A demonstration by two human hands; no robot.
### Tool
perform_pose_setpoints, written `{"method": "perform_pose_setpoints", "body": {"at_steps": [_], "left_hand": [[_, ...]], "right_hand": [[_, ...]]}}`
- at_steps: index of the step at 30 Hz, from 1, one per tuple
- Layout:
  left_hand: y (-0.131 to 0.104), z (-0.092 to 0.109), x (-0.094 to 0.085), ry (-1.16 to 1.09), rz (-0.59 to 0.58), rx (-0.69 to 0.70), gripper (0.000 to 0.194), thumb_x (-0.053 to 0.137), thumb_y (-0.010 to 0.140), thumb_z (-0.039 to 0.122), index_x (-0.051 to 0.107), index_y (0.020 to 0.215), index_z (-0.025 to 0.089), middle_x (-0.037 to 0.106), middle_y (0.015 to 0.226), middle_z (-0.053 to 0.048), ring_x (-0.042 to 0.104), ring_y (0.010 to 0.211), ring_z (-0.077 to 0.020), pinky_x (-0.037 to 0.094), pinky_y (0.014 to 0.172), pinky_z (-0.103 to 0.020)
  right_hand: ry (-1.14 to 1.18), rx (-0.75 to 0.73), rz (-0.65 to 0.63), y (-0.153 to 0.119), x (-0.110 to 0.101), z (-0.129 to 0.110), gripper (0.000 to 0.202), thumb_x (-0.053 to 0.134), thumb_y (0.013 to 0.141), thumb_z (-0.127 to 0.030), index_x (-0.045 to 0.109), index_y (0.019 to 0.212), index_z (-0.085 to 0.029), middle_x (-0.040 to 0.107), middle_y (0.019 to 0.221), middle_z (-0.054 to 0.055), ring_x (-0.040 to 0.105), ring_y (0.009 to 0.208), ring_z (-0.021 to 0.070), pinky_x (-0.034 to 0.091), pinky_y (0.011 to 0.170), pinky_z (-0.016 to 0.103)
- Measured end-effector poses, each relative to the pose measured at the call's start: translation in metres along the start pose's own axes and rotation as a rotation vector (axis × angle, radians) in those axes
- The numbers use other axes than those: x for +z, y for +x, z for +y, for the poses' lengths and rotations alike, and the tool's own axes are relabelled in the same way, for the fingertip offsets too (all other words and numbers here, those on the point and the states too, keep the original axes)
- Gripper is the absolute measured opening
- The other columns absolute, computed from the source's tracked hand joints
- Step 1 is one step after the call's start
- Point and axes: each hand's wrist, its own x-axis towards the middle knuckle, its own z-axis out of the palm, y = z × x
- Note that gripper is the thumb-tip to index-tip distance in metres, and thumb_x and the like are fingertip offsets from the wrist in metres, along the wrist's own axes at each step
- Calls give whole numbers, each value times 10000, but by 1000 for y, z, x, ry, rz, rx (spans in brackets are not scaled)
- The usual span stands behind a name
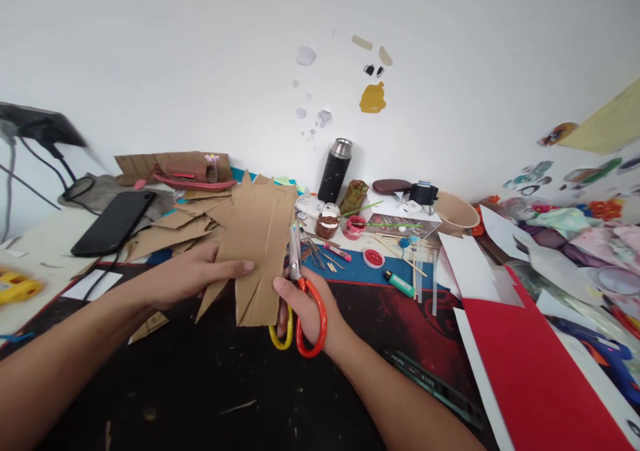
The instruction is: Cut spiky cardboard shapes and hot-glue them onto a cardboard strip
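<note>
Mid-frame, the left hand (193,274) grips a cardboard piece (257,251) above the bench (200,384); the right hand (305,311) clasps scissors (300,304) at its right edge, apparently mid-cut. The blades need steady alignment.

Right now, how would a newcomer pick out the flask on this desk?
Follow the white wall down to the desk's back edge, just right of the cardboard piece the left hand holds. The flask stands upright there: black body, silver cap, the tallest item among low jars.
</note>
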Motion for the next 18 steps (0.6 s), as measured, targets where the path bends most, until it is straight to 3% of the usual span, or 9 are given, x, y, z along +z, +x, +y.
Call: {"method": "perform_pose_setpoints", "body": {"at_steps": [2, 5, 7, 11, 18], "left_hand": [[1, -1, -1, 3, -172, -135, 488, 1100, 601, 606, 786, 748, 263, 729, 620, -47, 780, 636, -344, 649, 588, -429], [2, 1, -3, 50, -305, -34, 619, 960, 746, 827, 788, 717, 233, 687, 604, -58, 647, 528, -232, 548, 532, -338], [3, 2, -3, 112, -360, 54, 644, 891, 821, 853, 825, 765, 214, 739, 681, -95, 651, 539, -220, 485, 494, -309], [5, 1, 0, 202, -394, 58, 548, 909, 843, 776, 845, 850, 232, 818, 827, -139, 766, 681, -285, 551, 553, -337], [5, -4, 4, 153, -339, 67, 532, 912, 841, 763, 844, 805, 237, 799, 766, -130, 747, 687, -289, 581, 591, -358]], "right_hand": [[5, -11, 28, 0, 0, -1, 668, 836, 901, -850, 542, 1064, -274, 649, 547, -88, 628, 435, 177, 514, 470, 258], [11, -48, 109, 1, -2, -2, 616, 824, 924, -808, 536, 1042, -276, 639, 552, -88, 645, 447, 182, 499, 468, 257], [16, -78, 176, 2, -3, -3, 595, 808, 936, -793, 526, 1033, -278, 632, 549, -89, 646, 443, 184, 501, 463, 260], [-2, -113, 263, 3, -5, -3, 577, 794, 958, -771, 521, 1061, -273, 639, 562, -88, 675, 449, 195, 521, 467, 271], [-55, -167, 260, -2, 2, -2, 585, 782, 976, -792, 508, 1048, -280, 616, 554, -97, 646, 430, 181, 515, 486, 274]]}}
